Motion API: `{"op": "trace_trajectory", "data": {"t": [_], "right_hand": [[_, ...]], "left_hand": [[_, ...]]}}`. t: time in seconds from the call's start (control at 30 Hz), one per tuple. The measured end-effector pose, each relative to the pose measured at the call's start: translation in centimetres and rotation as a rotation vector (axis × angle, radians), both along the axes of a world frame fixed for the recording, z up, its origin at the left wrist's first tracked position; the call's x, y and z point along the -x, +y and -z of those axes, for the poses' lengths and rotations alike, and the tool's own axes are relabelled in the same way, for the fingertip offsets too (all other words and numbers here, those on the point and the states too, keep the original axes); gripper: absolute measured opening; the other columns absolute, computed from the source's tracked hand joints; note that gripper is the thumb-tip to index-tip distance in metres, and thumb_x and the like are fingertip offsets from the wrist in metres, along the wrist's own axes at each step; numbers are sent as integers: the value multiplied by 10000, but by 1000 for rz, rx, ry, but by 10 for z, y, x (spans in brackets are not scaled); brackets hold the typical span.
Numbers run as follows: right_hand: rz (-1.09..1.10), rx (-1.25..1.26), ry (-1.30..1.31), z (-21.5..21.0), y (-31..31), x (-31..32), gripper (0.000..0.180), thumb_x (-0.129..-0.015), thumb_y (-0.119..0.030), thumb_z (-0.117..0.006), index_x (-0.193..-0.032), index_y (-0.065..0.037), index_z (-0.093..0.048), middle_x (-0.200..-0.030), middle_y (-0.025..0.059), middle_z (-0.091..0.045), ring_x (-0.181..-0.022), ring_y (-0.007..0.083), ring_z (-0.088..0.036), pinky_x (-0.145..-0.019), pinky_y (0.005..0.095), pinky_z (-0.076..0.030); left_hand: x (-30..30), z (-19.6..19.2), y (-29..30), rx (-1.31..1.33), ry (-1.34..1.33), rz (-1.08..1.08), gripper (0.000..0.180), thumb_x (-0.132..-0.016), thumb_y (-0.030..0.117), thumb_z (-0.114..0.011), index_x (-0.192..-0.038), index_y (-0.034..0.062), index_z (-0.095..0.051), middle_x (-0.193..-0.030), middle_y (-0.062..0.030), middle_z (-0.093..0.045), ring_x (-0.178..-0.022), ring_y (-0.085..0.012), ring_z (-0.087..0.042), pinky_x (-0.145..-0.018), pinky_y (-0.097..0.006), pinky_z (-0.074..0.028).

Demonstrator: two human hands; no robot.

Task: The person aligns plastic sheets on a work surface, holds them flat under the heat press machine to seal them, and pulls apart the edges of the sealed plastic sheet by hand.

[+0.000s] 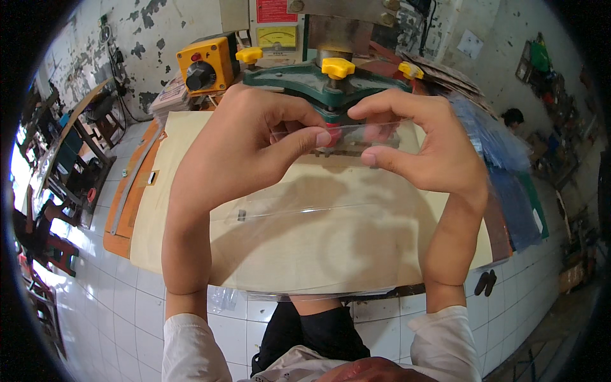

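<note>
My left hand (254, 140) pinches the edge of a thin clear plastic sheet (363, 135) between thumb and fingers, just in front of a green press. Beside it, my right hand (420, 140) curves around the sheet's right part, thumb and forefinger spread well apart. The sheet hangs over a cream board (305, 248) that covers the worktable, and its lower outline is hard to follow. Under the press head, something red (333, 135) and a metal die-like part (340, 152) show partly behind the plastic and my fingers.
The green press frame (286, 77) with yellow knobs (338, 68) stands at the back. An orange control box (207, 63) is at back left. A metal ruler (133, 181) lies at the left table edge. Blue-tinted plastic sheets (509, 184) are stacked at the right.
</note>
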State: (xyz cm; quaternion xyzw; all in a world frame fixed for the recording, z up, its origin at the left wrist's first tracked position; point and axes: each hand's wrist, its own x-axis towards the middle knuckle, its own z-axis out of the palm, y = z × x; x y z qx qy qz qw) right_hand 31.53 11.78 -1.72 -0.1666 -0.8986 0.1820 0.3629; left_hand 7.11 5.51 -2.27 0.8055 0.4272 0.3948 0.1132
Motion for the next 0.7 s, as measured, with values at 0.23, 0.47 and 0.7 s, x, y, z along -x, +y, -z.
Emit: {"op": "trace_trajectory", "data": {"t": [0.23, 0.47, 0.7], "right_hand": [[-13, 8, -17, -1, -2, 3, 237, -806, -9, -743, -1037, 9, -694, -851, 52, -712, -738, 91, -657, -708, 259, -535], [40, 211, 281, 1, 3, 4, 135, -931, -86, -695, -971, 42, -706, -834, 37, -708, -744, 85, -653, -692, 235, -529], [-34, 194, 245, 4, 9, 2, 163, -917, -115, -714, -980, 35, -711, -806, 49, -708, -748, 99, -665, -686, 252, -532]], "left_hand": [[-3, 0, 0, 1, 23, -2, 184, -923, 135, -719, -894, -46, -727, -720, -70, -700, -646, -113, -669, -610, -250, -536], [-4, 1, 0, 4, 18, -6, 183, -921, 135, -722, -894, -46, -727, -711, -70, -693, -626, -108, -649, -595, -248, -522], [-5, 5, 3, -28, 29, 38, 165, -911, 121, -728, -897, -44, -728, -716, -80, -696, -630, -111, -654, -595, -249, -522]]}}
